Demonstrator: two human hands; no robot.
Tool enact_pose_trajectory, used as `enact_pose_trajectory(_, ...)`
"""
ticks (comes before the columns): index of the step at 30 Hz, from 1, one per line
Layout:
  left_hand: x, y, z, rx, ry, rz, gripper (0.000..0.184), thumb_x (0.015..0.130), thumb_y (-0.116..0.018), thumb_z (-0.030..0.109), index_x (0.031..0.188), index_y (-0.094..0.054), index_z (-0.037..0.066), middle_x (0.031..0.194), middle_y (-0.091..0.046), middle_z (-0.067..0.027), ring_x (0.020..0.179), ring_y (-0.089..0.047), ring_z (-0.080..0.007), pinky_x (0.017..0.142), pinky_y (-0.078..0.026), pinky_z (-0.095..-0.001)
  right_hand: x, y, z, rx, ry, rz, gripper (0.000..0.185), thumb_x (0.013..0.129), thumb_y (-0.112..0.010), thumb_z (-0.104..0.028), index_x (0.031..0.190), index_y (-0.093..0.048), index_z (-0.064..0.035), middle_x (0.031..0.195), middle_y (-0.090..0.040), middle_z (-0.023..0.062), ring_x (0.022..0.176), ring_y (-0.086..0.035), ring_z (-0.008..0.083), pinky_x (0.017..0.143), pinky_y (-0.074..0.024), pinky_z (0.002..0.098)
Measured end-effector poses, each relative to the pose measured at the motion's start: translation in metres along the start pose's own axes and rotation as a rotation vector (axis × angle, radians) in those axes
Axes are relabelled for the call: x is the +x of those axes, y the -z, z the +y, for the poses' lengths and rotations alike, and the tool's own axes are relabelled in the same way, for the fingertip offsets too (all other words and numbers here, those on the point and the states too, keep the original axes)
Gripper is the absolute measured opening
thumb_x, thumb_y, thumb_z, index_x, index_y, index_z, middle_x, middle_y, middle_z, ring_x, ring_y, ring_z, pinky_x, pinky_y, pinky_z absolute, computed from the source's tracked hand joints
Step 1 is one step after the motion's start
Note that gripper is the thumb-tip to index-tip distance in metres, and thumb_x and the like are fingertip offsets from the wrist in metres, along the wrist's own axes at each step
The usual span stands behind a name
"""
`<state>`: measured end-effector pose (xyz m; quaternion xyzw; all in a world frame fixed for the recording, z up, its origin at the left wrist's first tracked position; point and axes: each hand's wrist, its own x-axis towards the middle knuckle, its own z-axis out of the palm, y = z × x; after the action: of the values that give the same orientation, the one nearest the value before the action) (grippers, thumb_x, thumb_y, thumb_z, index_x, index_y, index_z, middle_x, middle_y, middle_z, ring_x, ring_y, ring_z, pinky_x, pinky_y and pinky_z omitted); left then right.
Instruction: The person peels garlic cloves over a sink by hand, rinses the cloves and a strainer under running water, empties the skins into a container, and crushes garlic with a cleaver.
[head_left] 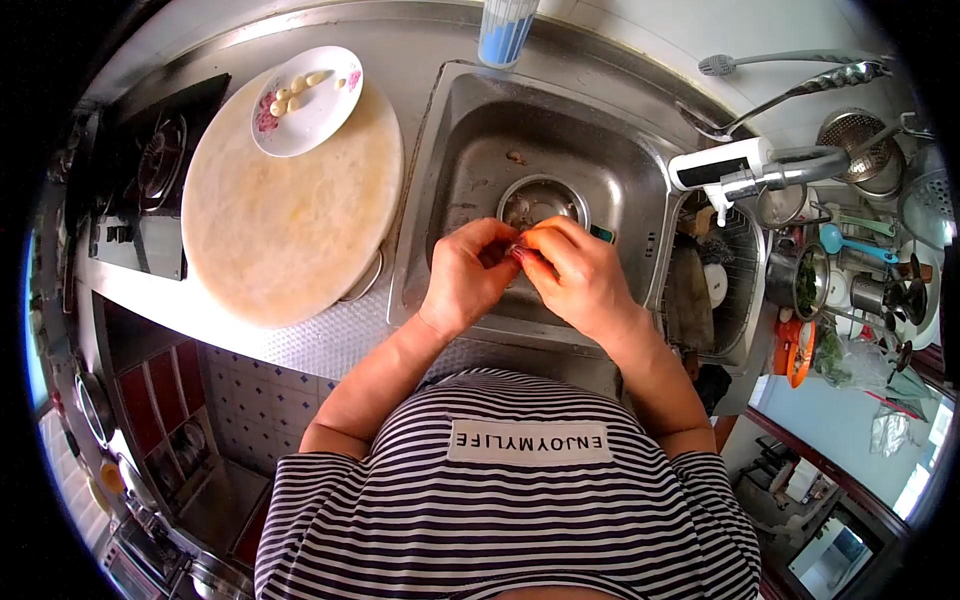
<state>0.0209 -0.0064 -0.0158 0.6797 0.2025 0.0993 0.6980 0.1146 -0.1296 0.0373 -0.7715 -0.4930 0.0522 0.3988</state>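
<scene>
Sink [622, 165] | left hand [466, 275], right hand [582, 268] held above, fingertips [540, 239] pinched; any grasped item cannot be told | garlic [281, 96] seen on plate [312, 125], far left

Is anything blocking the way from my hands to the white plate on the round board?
Nothing visible. From your left hand, the nearer one, the path crosses the sink rim and the round board to the white plate. The blue cup stands clear of it.
</scene>
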Motion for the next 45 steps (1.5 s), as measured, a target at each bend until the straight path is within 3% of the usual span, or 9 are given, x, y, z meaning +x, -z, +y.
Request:
enact_pose_trajectory(6,-0.004,0.002,0.004,0.184,-0.078,-0.011,0.014,0.077,-0.065,-0.003,0.09,-0.061,-0.001,0.08,-0.064,-0.0036,0.065,-0.057,-0.0062,0.06,-0.047,-0.0208,-0.001,-0.001,0.0,-0.111,-0.034,-0.075,0.016,0.074,-0.064,-0.003,0.083,-0.051,0.0004,0.076,-0.055,0.0146,0.063,-0.058,0.0314,0.054,-0.0489,0.0363)
enact_pose_trajectory(9,-0.004,0.002,0.005,-0.193,0.02,-0.056,0.011,0.081,-0.065,0.0,0.091,-0.06,-0.001,0.083,-0.064,-0.0032,0.064,-0.057,-0.008,0.06,-0.048,-0.0213,-0.01,-0.012,0.011,0.029,-0.07,0.01,0.019,0.075,-0.063,-0.001,0.086,-0.048,0.0022,0.075,-0.055,0.0163,0.063,-0.059,0.0308,0.052,-0.048,0.0352)
enact_pose_trajectory(11,-0.004,0.006,0.013,-0.444,0.113,-0.164,0.011,0.083,-0.066,0.003,0.092,-0.06,0.003,0.082,-0.063,-0.0012,0.07,-0.056,-0.0061,0.061,-0.046,-0.021,-0.018,-0.02,0.02,0.364,-0.313,0.033,0.014,0.08,-0.059,0.002,0.087,-0.047,0.0031,0.075,-0.056,0.0154,0.061,-0.061,0.0242,0.051,-0.0495,0.0319)
enact_pose_trajectory(21,-0.004,0.003,0.0,-0.625,0.138,-0.146,0.011,0.087,-0.062,0.008,0.098,-0.06,0.007,0.082,-0.062,-0.0007,0.068,-0.054,-0.0065,0.056,-0.041,-0.02,-0.017,-0.014,0.008,0.914,-0.608,0.053,0.011,0.093,-0.047,-0.008,0.09,-0.047,0.0028,0.075,-0.058,0.0107,0.059,-0.061,0.0162,0.054,-0.0535,0.0281)
enact_pose_trajectory(32,0.006,0.01,-0.012,-1.152,0.283,-0.1,0.019,0.09,-0.056,0.009,0.108,-0.058,0.006,0.1,-0.062,-0.0094,0.083,-0.058,-0.0135,0.076,-0.048,-0.0235,-0.023,-0.005,0.01,1.388,-0.689,0.216,0.02,0.095,-0.048,-0.021,0.095,-0.051,-0.0014,0.076,-0.055,0.0082,0.066,-0.059,0.016,0.052,-0.0503,0.0279)
enact_pose_trajectory(37,0.005,0.014,-0.003,-0.828,0.152,-0.106,0.023,0.089,-0.056,0.003,0.111,-0.055,0.002,0.105,-0.062,-0.0123,0.082,-0.06,-0.0147,0.075,-0.049,-0.0233,-0.02,0.01,0.034,0.882,-0.771,-0.062,0.011,0.09,-0.053,-0.012,0.088,-0.053,-0.0005,0.077,-0.058,0.0102,0.063,-0.06,0.0203,0.052,-0.0485,0.0289)
enact_pose_trajectory(39,0.004,0.009,0.004,-0.711,0.113,-0.102,0.024,0.088,-0.057,0.001,0.111,-0.055,0.001,0.105,-0.063,-0.0123,0.082,-0.06,-0.0149,0.074,-0.049,-0.0243,-0.016,0.002,0.037,0.024,-0.321,-0.085,0.011,0.08,-0.059,-0.002,0.088,-0.054,0.0016,0.079,-0.06,0.0127,0.065,-0.061,0.0253,0.056,-0.0487,0.0329)
enact_pose_trajectory(42,0.003,0.007,0.004,-0.564,0.077,-0.09,0.026,0.086,-0.057,-0.003,0.111,-0.054,-0.001,0.102,-0.064,-0.0114,0.083,-0.062,-0.0156,0.074,-0.052,-0.0274,-0.006,-0.004,0.021,0.21,-0.209,0.131,0.018,0.071,-0.064,0.002,0.088,-0.057,0.0013,0.081,-0.06,0.0136,0.068,-0.061,0.0305,0.059,-0.0487,0.036)
enact_pose_trajectory(45,0.001,0.003,0.0,-0.492,0.055,-0.069,0.028,0.085,-0.057,-0.005,0.113,-0.053,-0.003,0.101,-0.063,-0.0105,0.089,-0.062,-0.0166,0.078,-0.052,-0.0283,0.002,-0.002,0.012,0.142,-0.102,0.088,0.015,0.073,-0.065,0.0,0.087,-0.059,0.0,0.081,-0.06,0.0125,0.07,-0.061,0.0306,0.059,-0.0495,0.0357)
